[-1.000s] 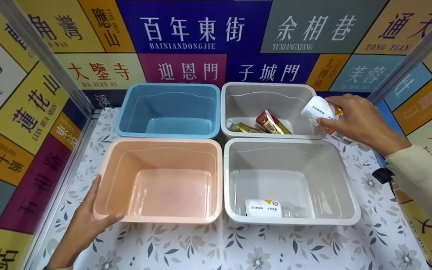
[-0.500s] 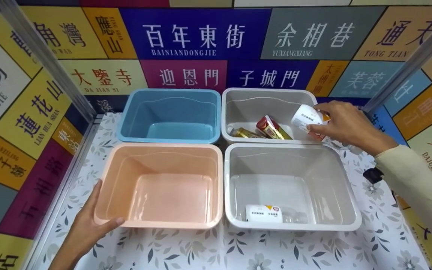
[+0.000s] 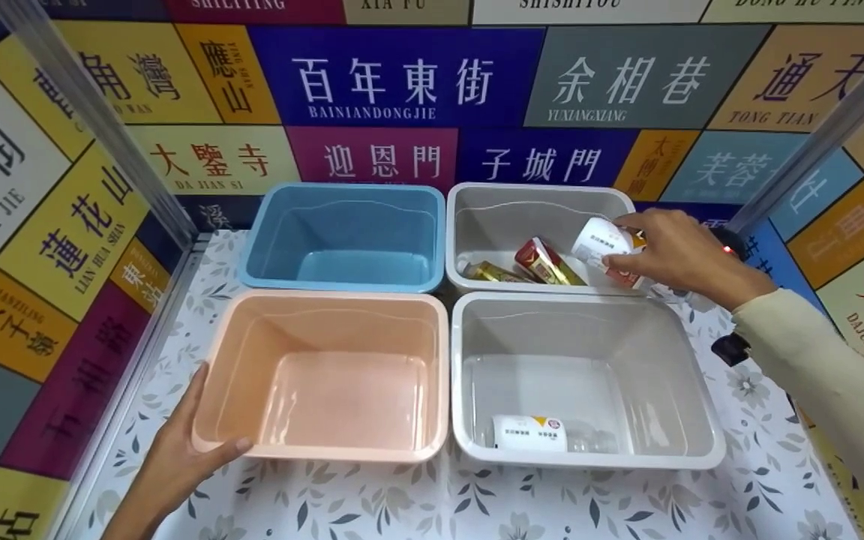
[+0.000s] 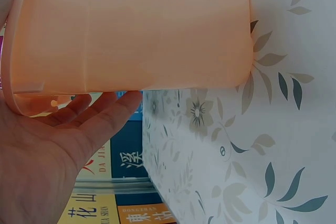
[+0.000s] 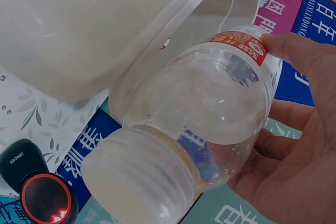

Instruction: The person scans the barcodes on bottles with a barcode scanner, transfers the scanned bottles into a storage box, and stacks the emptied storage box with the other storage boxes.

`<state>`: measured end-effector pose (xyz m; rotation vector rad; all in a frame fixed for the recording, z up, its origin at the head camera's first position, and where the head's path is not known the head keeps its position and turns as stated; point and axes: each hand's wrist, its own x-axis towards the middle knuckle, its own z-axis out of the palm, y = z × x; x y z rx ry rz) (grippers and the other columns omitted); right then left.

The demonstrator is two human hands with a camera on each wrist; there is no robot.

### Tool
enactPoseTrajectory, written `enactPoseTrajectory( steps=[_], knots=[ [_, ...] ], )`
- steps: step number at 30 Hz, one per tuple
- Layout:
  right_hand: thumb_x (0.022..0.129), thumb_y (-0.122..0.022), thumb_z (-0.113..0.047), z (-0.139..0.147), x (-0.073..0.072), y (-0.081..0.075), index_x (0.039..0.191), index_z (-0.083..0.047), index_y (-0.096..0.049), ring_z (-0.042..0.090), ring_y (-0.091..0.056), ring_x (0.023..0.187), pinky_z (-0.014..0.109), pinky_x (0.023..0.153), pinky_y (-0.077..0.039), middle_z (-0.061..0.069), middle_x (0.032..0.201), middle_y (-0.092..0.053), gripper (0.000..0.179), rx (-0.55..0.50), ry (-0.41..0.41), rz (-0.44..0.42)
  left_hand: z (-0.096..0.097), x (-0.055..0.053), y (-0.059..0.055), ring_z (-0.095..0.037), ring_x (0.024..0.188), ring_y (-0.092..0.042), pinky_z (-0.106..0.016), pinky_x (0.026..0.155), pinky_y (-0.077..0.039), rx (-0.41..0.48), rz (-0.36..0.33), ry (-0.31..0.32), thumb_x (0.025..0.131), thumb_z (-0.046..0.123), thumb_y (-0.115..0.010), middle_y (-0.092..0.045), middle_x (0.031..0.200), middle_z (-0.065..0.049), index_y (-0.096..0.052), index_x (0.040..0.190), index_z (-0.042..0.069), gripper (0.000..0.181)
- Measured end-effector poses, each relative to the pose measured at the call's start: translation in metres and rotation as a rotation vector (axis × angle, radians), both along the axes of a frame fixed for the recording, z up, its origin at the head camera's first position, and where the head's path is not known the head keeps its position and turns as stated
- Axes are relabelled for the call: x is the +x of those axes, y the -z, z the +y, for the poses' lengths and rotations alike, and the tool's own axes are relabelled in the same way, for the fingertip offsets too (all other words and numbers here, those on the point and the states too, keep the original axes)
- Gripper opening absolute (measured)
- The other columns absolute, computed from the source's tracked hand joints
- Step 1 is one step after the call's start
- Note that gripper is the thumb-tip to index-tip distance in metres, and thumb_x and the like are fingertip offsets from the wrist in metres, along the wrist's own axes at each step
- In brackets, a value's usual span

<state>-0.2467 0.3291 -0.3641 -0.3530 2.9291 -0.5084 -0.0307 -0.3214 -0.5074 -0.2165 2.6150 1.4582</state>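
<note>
My right hand (image 3: 691, 251) grips a clear plastic bottle (image 3: 598, 241) with a white label, tilted over the right rim of the rear grey bin (image 3: 537, 191). In the right wrist view the bottle's pale round cap (image 5: 136, 177) points toward the camera; thumb and fingers lie on opposite sides of the label end. A red-and-gold can (image 3: 547, 262) and a gold can (image 3: 498, 272) lie inside that bin. With straight fingers, my left hand (image 3: 181, 442) touches the front left corner of the peach bin (image 3: 327, 452), thumb at the front rim and fingers along the outer wall.
A blue bin (image 3: 349, 283) stands behind the peach one. The front grey bin (image 3: 589, 460) holds another white-labelled bottle (image 3: 529, 433) on its side. Printed walls (image 3: 387, 82) enclose the floral tabletop (image 3: 372, 502). A black device (image 5: 44, 195) with an orange-red ring appears in the right wrist view.
My right hand has moved left with the bottle, bringing it further over the rear grey bin. The head view has tilted up slightly. My left hand stays at the peach bin's corner.
</note>
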Motion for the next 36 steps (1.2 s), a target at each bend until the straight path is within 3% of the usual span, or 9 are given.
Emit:
enactPoseTrajectory(
  steps=[7,12,20,28,32,36],
  knots=[
    [0.096,-0.087,-0.04,-0.005,-0.004,0.003,0.151,0.003,-0.065,0.04,-0.067,0.116,0.063,0.098,-0.058,0.028,0.141,-0.07,0.073,0.009,-0.044,0.03,0.0,0.0,0.001,-0.04,0.141,-0.053,-0.055,0.116,-0.044,-0.042,0.03,0.015,0.091,0.032,-0.093,-0.019,0.181,-0.02,0.003,0.178,0.036,0.129],
    [0.095,-0.087,-0.039,-0.01,-0.009,0.005,0.151,0.003,-0.064,0.041,-0.066,0.115,0.063,0.1,-0.057,0.027,0.14,-0.07,0.074,0.014,-0.047,0.018,0.0,0.001,0.0,-0.042,0.142,-0.053,-0.062,0.116,-0.043,-0.021,0.006,0.002,0.092,0.036,-0.092,-0.016,0.182,-0.02,0.006,0.177,0.038,0.13],
    [0.095,-0.088,-0.036,-0.014,-0.017,0.009,0.148,0.001,-0.068,0.036,-0.069,0.106,0.059,0.096,-0.061,0.023,0.131,-0.076,0.068,-0.001,-0.058,-0.004,0.0,0.0,0.0,-0.043,0.141,-0.053,-0.059,0.114,-0.046,-0.008,-0.011,-0.003,0.092,0.037,-0.093,-0.016,0.182,-0.02,0.007,0.177,0.039,0.131],
    [0.096,-0.088,-0.035,-0.014,-0.025,0.011,0.151,-0.002,-0.067,0.04,-0.069,0.117,0.063,0.102,-0.057,0.024,0.141,-0.071,0.068,-0.016,-0.062,-0.055,-0.001,-0.002,-0.001,-0.045,0.142,-0.051,-0.065,0.116,-0.042,0.001,0.01,0.012,0.091,0.034,-0.093,-0.014,0.182,-0.02,0.006,0.177,0.04,0.131],
    [0.095,-0.089,-0.033,-0.015,-0.028,0.012,0.151,-0.001,-0.066,0.043,-0.069,0.12,0.064,0.101,-0.057,0.025,0.14,-0.071,0.068,-0.014,-0.077,-0.059,-0.001,-0.003,-0.001,-0.045,0.142,-0.051,-0.063,0.115,-0.044,-0.004,0.018,0.016,0.091,0.034,-0.093,-0.014,0.182,-0.02,0.004,0.177,0.04,0.13],
    [0.095,-0.089,-0.034,-0.021,-0.034,0.013,0.152,0.0,-0.065,0.045,-0.068,0.122,0.066,0.102,-0.056,0.027,0.141,-0.07,0.07,-0.013,-0.085,-0.066,-0.002,-0.001,0.001,-0.043,0.14,-0.054,-0.051,0.109,-0.052,-0.026,-0.008,0.001,0.091,0.036,-0.093,-0.019,0.181,-0.022,0.005,0.177,0.039,0.13]
  ],
)
